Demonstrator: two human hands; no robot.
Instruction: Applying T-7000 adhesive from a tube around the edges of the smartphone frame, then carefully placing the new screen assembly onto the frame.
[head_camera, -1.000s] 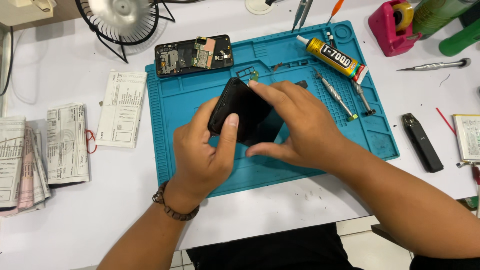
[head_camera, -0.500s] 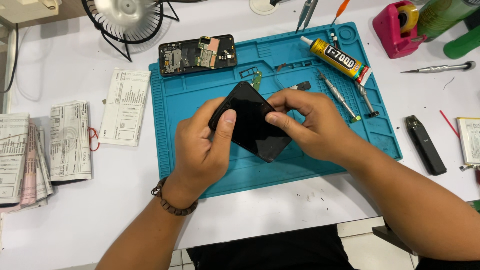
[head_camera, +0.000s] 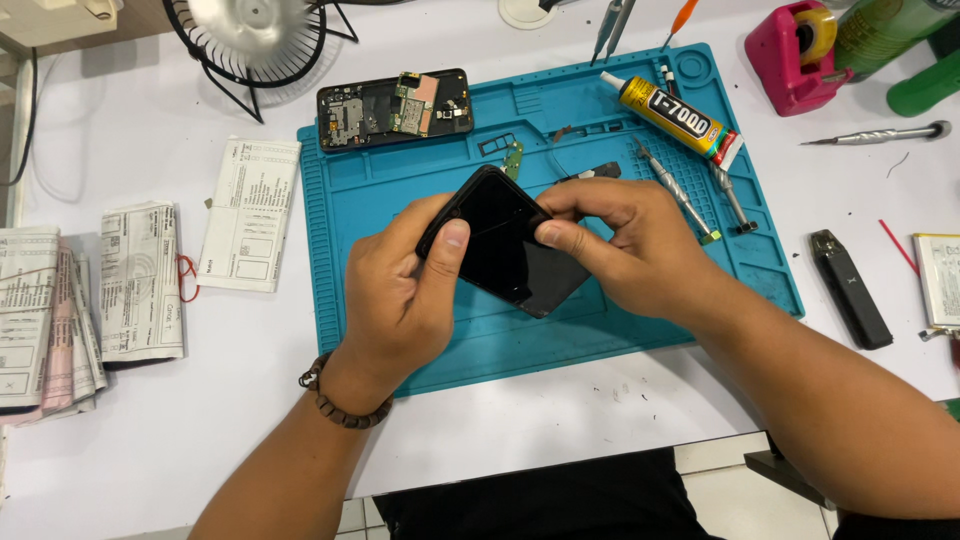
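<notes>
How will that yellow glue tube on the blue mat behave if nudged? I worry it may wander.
The yellow glue tube lies on its side on the blue mat, and its body looks round, so it could roll. It looks soft-walled, so probably squashes when gripped. Likely light for its size.

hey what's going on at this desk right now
A person holds a black phone in both hands above a blue work mat. The left hand cups its left edge with the thumb on the glass; the right hand pinches the right edge. An opened phone with bare circuit boards lies at the mat's far edge, beside a yellow glue tube and screwdrivers.
</notes>
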